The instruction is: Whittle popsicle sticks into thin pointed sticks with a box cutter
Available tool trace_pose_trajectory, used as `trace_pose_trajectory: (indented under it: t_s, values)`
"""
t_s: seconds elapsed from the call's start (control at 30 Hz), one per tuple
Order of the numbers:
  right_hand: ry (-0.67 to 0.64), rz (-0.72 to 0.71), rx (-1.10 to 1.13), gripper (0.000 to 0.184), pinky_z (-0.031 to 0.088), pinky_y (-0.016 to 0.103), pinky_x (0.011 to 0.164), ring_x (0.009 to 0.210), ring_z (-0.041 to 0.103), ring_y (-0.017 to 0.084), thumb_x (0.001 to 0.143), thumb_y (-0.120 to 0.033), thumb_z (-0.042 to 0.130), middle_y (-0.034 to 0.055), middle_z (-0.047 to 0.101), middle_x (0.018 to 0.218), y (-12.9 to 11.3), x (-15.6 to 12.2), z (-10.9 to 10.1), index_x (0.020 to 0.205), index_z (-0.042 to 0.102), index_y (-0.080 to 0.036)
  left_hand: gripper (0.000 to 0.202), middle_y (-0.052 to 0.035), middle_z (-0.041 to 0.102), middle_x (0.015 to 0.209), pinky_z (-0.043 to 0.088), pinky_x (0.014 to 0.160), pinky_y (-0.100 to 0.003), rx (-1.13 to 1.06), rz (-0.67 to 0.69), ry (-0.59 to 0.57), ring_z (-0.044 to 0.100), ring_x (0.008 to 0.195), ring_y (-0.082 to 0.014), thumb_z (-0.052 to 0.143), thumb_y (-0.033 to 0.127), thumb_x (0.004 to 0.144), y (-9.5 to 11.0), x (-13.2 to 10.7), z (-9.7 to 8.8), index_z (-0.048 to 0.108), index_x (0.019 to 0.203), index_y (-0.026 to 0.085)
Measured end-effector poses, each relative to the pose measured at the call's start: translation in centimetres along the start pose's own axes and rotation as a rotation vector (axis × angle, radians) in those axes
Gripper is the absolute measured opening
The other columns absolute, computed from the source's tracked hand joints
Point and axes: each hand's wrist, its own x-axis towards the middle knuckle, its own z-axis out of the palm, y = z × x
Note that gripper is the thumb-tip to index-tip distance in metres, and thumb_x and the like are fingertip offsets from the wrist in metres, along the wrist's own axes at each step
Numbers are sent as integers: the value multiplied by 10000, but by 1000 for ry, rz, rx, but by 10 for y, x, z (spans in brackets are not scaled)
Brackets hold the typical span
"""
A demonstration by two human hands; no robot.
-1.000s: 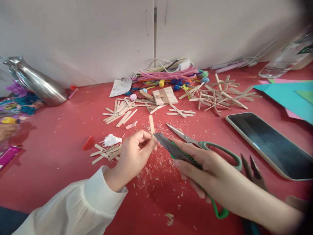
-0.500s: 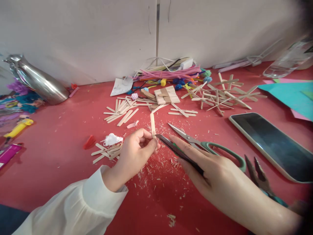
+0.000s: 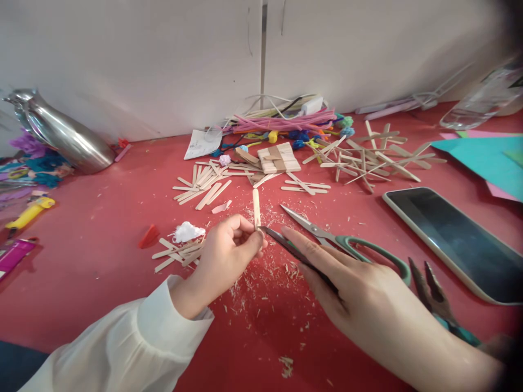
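Between the thumb and fingers of my left hand (image 3: 235,245) a wooden craft stick (image 3: 256,204) is pinched upright, its lower end hidden in the grip. My right hand (image 3: 351,280) is wrapped round a dark utility knife (image 3: 292,247), forefinger laid along its top. The knife's tip meets the stick's edge just above my left thumb, where a small notch shows. Wood shavings (image 3: 267,277) are scattered on the red table (image 3: 134,288) beneath. Green-handled scissors (image 3: 327,234) lie just beyond my right hand, blades pointing away to the left.
Loose craft sticks (image 3: 200,185) and a banded bundle (image 3: 281,158) lie ahead. Joined sticks (image 3: 376,155) sit at the right back. A phone (image 3: 453,239) and pliers (image 3: 437,296) are on the right, a steel jug (image 3: 69,136) on the left. Pink pipe cleaners (image 3: 281,122) line the wall.
The knife and my right hand have shifted very slightly at the stick's edge. The stick stands a touch straighter; my left hand keeps its pinch.
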Motion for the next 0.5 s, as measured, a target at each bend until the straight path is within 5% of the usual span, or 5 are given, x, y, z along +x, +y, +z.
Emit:
trace_pose_trajectory:
  t_s: [0.27,0.5]
  values:
    - [13,-86,-264,548,362,250,239,304,532,125,724,-17,364,88,703,779,-3,-4,0,1249,511,-68,169,5,604,610,455,529,-216,-54,-43,-21,568,553,-98,534,274,819,2,-2,3,510,692,166]
    - [-43,-132,-487,703,346,235,260,354,543,134,578,6,412,67,655,691,-7,-6,-3,1273,493,-61,171,15,597,591,431,516,-210,-29,-28,-11,560,539,-96,527,280,825,-2,-3,7,501,696,171]
